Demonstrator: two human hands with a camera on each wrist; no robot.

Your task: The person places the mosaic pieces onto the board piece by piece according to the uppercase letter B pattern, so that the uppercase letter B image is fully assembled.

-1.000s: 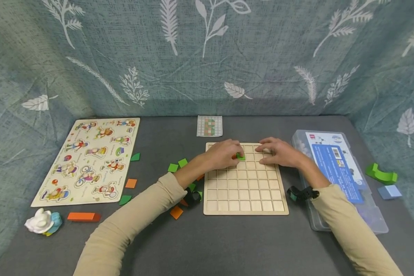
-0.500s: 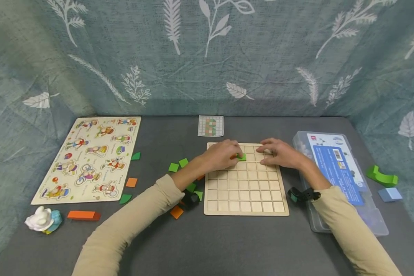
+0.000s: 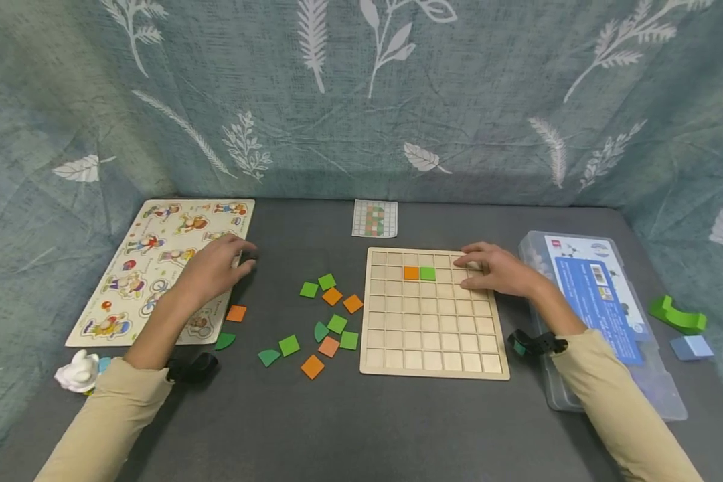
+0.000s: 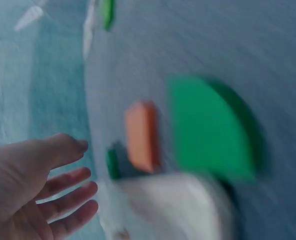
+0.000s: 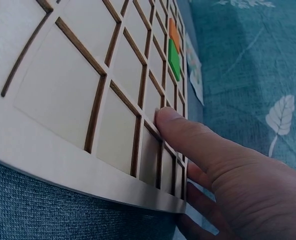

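Observation:
My left hand (image 3: 215, 266) hovers over the right edge of the picture puzzle board (image 3: 105, 268), fingers loosely bent with nothing in them. Below it lie an orange square tile (image 3: 236, 313) and a dark green quarter-round tile (image 3: 225, 341), which looms blurred in the left wrist view. A small green piece (image 4: 112, 163) shows there too; from the head view my fingers hide it. My right hand (image 3: 495, 269) rests at the upper right edge of the wooden grid board (image 3: 420, 321), thumb on its surface. An orange square (image 3: 412, 273) and a green square (image 3: 428, 274) sit side by side in its cells.
Several loose orange and green tiles (image 3: 337, 324) lie left of the grid board. Behind it stands a pattern card (image 3: 375, 219). A clear plastic case (image 3: 602, 301) is at right, near a green curved block (image 3: 677, 314) and blue block (image 3: 691, 348). A white figurine (image 3: 78, 371) sits at left.
My left hand has let go of the green square, leaving it in a cell beside the orange one, and has swung left to the puzzle board. My right hand has stayed on the grid board.

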